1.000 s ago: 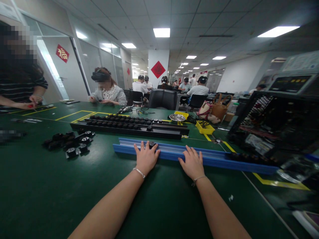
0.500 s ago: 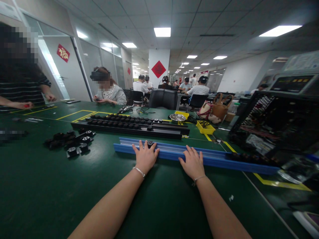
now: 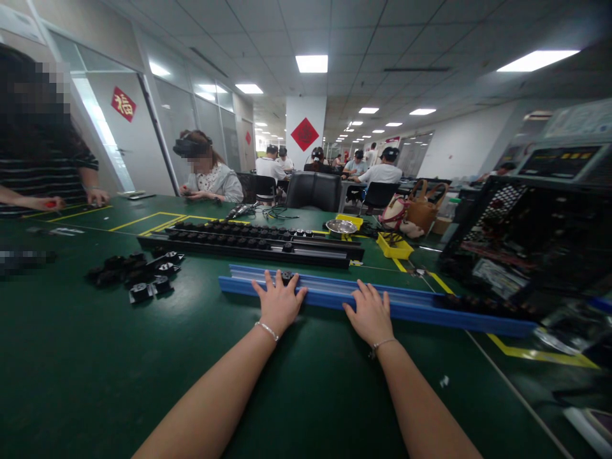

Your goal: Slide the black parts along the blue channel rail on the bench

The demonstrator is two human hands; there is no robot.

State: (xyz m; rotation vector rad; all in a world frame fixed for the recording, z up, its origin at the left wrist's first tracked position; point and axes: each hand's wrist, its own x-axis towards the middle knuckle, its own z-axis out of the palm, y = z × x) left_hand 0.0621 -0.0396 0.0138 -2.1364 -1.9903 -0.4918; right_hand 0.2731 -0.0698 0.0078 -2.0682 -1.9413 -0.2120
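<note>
A long blue channel rail (image 3: 335,299) lies across the green table in front of me. My left hand (image 3: 280,303) rests on its left part, fingers spread over the near wall. Between those fingertips, a small round black part (image 3: 287,276) sits in the channel; whether the fingers touch it I cannot tell. Farther right, my right hand (image 3: 370,311) lies over the rail's near edge, fingers stretched out and holding nothing. A row of dark parts (image 3: 482,305) fills the rail's right end.
Behind the blue rail stand black rails (image 3: 229,245) with rows of black parts. Loose black parts (image 3: 143,290) lie left. A metal dish (image 3: 341,227), a yellow tray (image 3: 394,246) and an open black case (image 3: 516,236) are at right. Co-workers sit across and stand left.
My left fingers and the small black part between them have shifted slightly left along the blue rail. My right hand stays in place. The standing co-worker's hand moved down to the table.
</note>
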